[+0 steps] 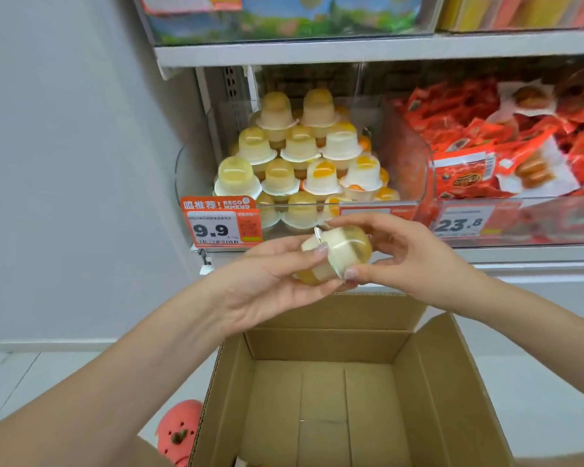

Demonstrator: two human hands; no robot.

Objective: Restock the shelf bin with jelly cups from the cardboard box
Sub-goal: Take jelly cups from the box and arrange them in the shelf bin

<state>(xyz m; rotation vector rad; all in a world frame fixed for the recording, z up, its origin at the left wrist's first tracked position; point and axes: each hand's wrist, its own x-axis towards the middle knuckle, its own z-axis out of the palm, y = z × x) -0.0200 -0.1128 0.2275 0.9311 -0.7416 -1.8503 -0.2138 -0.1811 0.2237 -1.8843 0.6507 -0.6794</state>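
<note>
Left hand (267, 281) held a clear plastic jelly cup with yellow jelly (321, 264) in thumb and fingers. Right hand (408, 261) pinched a second cup (351, 244), the two touching between the hands. Above and behind: clear shelf bin (425, 170) stacked with jelly cups (304, 156). Below: open brown cardboard box (321, 342), floor bare where visible.

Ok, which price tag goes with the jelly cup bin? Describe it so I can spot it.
Start at the clear shelf bin stacked with jelly cups, left of the red snack packets. On its front lower left hangs an orange price tag. It reads 9.9, whereas the neighbouring tag reads 23.8.
</note>
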